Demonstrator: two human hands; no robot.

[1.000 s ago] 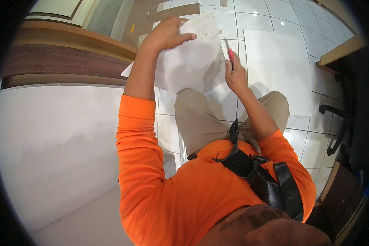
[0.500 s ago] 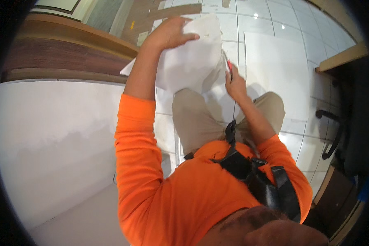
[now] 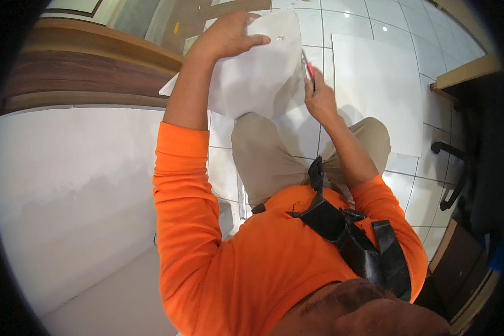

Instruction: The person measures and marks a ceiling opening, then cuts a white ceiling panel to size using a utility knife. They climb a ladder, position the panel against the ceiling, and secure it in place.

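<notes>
A: Head view: holding what, and why?
B: Pinching the white board (image 3: 255, 70) left of the flat panel (image 3: 378, 95) with left hand (image 3: 227, 36), pressing thumb to face, probably steadying it.
A: And with right hand (image 3: 321, 102)?
B: Wrapping fingers around red-handled tool (image 3: 311, 69), between panel and board, probably for control.

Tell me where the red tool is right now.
In the head view, the red tool is in the right hand, upper part, just right of centre, by the right edge of the white panel that the left hand holds.
</notes>
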